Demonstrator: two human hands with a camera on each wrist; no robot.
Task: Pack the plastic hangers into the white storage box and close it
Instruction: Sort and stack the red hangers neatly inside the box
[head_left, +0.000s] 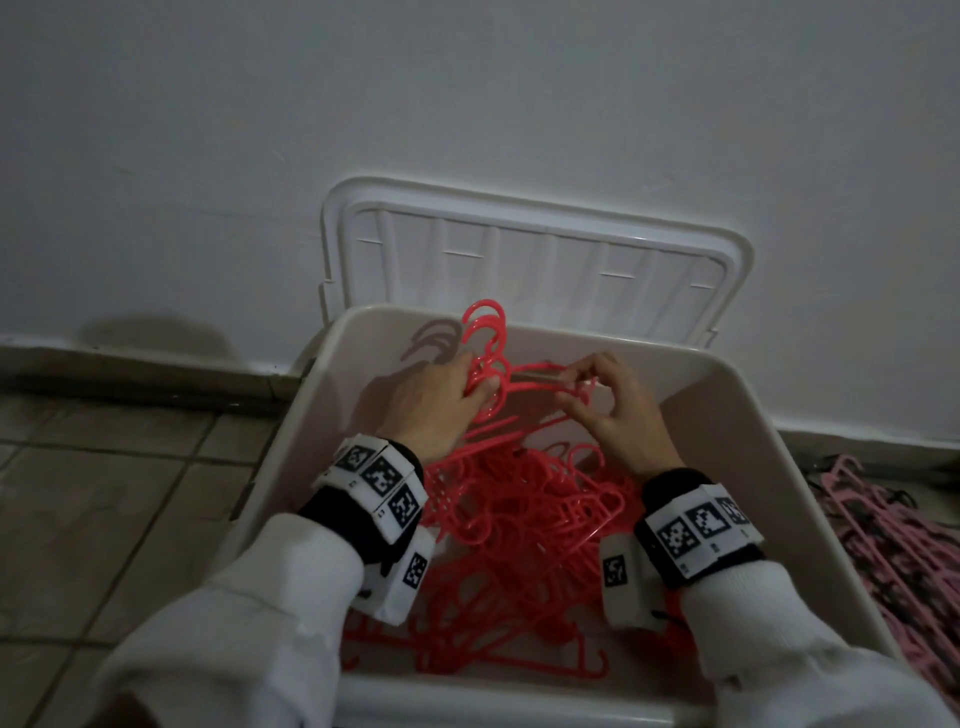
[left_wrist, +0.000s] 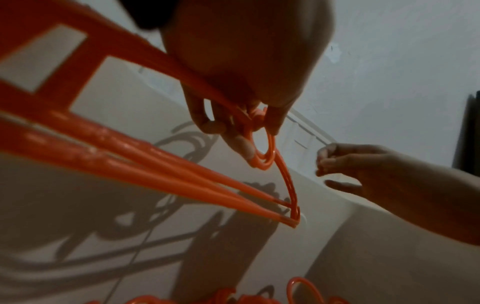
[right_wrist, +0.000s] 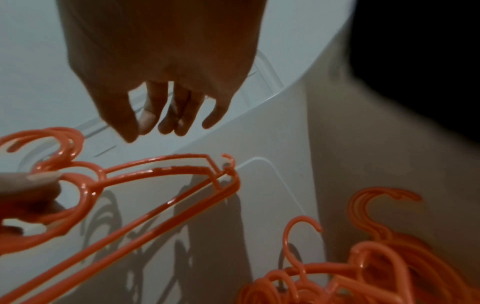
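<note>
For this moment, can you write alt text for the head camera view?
A person's left hand grips a bunch of red plastic hangers by the necks over an open white plastic storage box already holding many more; the right hand hovers beside them. The box's lid leans on the wall.

**White sleeves, black bands, coded blocks**

Both arms wear loose white sleeves (head_left: 291, 582) with ribbed cuffs that end just short of the wrists. Each wrist carries a wide black band (head_left: 343, 514), and on top of each band sits a row of white blocks (head_left: 382, 475) printed with black-and-white square code patterns, three faces showing on each side, with small digits under some of them. A further white box (head_left: 402, 582) with one more code square hangs at the inner side of the left wrist, and a matching box (head_left: 623, 577) hangs at the inner side of the right wrist, a thin dark cord trailing below it
</note>
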